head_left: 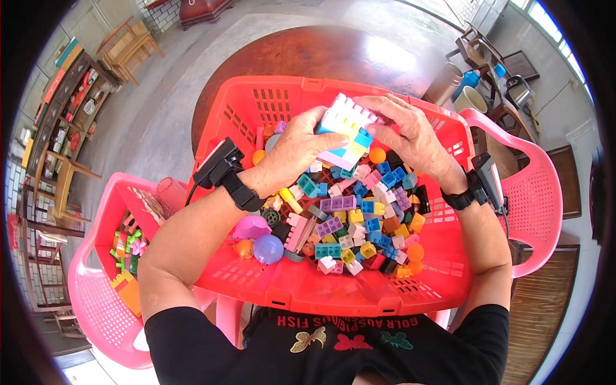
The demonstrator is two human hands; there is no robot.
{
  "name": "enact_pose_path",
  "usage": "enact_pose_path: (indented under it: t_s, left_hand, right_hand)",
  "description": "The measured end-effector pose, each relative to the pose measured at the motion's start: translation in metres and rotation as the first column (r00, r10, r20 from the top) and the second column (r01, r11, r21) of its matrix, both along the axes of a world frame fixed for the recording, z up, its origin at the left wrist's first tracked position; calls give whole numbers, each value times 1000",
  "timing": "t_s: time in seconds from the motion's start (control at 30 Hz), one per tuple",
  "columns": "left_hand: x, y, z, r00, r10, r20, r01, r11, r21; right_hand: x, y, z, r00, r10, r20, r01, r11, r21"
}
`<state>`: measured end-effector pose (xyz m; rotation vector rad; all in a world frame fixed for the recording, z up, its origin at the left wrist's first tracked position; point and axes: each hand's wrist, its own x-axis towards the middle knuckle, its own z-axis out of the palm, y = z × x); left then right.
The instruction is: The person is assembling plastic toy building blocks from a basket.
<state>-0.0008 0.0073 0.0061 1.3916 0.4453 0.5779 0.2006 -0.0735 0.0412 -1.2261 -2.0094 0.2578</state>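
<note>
A chunky build of toy building blocks (344,131), in white, pale pink, blue and yellow, is held up over the red plastic basket (269,282). My left hand (296,146) grips its left side, the thumb lying across the front face. At the build's right side, my right hand (410,131) has its fingers curved over the far edge and its thumb near the blue blocks. Some right fingertips are hidden behind the build. Below both hands, many loose toy blocks (340,204) in mixed colours lie in the basket, with a purple ball (268,249) and several orange balls among them.
The basket stands against a round brown wooden table (276,54). On the left, a pink plastic chair (106,308) bears a red box (119,212) of more toys. Another pink chair (545,192) stands at the right. Shelves (70,96) line the far left.
</note>
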Motion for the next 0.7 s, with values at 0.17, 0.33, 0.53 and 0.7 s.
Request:
enact_pose_path:
  t_s: [0.17,0.33,0.53,0.7]
  left_hand:
    - [1,0,-4,1000,11,5,-11,999,-53]
    - [2,0,-4,1000,19,2,-19,998,-58]
    - [4,-4,3,991,68,112,-36,964,-265]
    - [-1,-9,13,987,66,148,-11,939,-343]
  right_hand:
    - [-1,2,-3,999,43,7,-43,999,-16]
    - [2,4,-6,996,83,22,-80,992,-93]
    - [-17,-4,-11,959,-103,266,93,994,49]
    - [-35,-10,-7,912,-230,338,184,969,165]
